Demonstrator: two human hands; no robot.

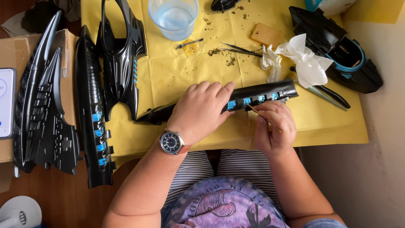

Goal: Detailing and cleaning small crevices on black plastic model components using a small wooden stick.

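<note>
Black panel (pixel 253 96) was pressed flat under the left hand (pixel 201 110); at 4 o'clock, a thin stick (pixel 263 119) was pinched by the right hand (pixel 274 128).

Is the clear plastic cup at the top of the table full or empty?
Partly filled. The clear cup stands upright on the yellow paper, with clear liquid showing in its lower part; its top is cropped.

One head-worn camera looks steeply down, close over the yellow-covered table (pixel 177 71).
</note>
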